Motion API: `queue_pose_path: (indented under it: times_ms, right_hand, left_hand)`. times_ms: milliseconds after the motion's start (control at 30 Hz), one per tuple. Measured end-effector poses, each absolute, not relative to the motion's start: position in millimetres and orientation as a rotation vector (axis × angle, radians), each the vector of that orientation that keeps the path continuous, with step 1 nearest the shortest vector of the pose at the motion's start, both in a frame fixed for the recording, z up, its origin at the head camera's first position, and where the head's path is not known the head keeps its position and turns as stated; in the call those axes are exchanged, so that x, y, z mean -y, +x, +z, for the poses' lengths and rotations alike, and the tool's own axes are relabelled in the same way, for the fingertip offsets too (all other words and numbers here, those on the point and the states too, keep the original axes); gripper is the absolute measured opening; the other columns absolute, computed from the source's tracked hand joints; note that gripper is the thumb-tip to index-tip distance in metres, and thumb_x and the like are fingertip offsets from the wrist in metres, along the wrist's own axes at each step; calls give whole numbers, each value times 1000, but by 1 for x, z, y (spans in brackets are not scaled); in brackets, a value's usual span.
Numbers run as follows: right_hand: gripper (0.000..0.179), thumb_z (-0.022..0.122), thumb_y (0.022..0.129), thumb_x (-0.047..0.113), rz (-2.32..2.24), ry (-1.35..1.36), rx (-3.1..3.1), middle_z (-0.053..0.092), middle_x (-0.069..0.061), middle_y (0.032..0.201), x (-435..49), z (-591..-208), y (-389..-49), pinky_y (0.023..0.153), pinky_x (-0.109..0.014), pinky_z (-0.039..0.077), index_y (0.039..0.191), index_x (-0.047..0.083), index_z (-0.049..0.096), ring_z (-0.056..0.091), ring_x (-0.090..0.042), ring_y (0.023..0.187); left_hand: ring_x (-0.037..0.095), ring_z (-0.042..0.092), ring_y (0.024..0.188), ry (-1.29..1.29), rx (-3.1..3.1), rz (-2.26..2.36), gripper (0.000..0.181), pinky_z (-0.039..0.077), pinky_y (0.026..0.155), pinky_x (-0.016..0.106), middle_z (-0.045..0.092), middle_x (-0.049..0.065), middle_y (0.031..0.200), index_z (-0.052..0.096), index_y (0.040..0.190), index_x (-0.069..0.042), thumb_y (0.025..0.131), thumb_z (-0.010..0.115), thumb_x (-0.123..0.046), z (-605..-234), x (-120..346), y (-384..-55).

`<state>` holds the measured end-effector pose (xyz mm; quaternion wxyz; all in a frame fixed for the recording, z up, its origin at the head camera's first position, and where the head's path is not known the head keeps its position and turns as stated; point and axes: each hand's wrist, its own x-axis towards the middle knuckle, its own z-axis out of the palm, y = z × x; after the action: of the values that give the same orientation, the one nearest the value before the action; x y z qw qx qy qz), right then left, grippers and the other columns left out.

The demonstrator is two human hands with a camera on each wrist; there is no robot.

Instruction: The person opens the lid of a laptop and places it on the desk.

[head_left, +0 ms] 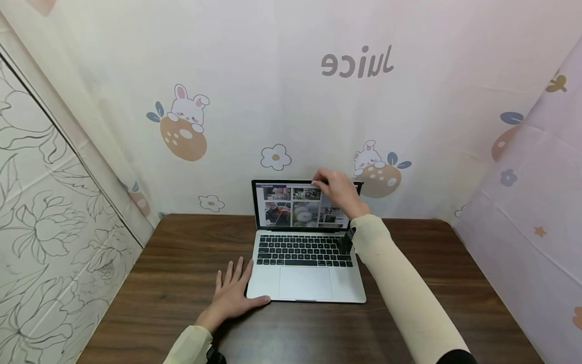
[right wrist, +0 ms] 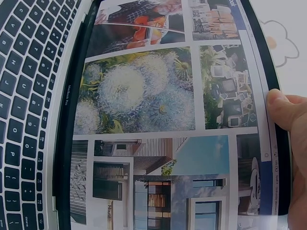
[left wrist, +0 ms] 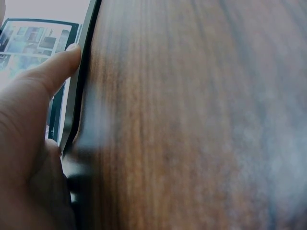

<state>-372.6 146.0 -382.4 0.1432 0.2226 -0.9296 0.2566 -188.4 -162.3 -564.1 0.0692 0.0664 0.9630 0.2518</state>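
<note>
A silver laptop [head_left: 305, 283] stands unfolded on the wooden table, its lit screen [head_left: 291, 207] showing a page of photos. My right hand [head_left: 340, 191] pinches the screen's top edge, right of its middle. In the right wrist view the thumb [right wrist: 283, 109] lies on the front bezel, while the other fingers are mostly hidden behind the lid. At the laptop's front left corner my left hand [head_left: 232, 297] rests with fingers spread along its side. Its thumb reaches onto the front edge, and the left wrist view shows that thumb [left wrist: 62, 62] against the laptop's rim.
Dark wood table [head_left: 182, 253] extends around the laptop on both sides. Behind it hangs a pale curtain [head_left: 282, 101] printed with rabbits and flowers. A white panel with line-drawn flowers [head_left: 45, 227] stands on the left. Another stretch of curtain [head_left: 523, 227] borders the right side.
</note>
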Motion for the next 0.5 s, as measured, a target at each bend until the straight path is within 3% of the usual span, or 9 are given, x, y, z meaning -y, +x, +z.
queue_pose_path:
  times_ms: [500]
  right_hand:
    - [19, 63, 104, 29, 773, 596, 2724, 75, -8, 108, -144, -382, -382, 78, -45, 56, 113, 14, 69, 70, -25, 91]
  left_hand:
    - [39, -3, 160, 177, -2911, 746, 123, -8, 123, 66, 4, 9, 174, 18, 166, -24, 72, 63, -89, -574, 164, -193]
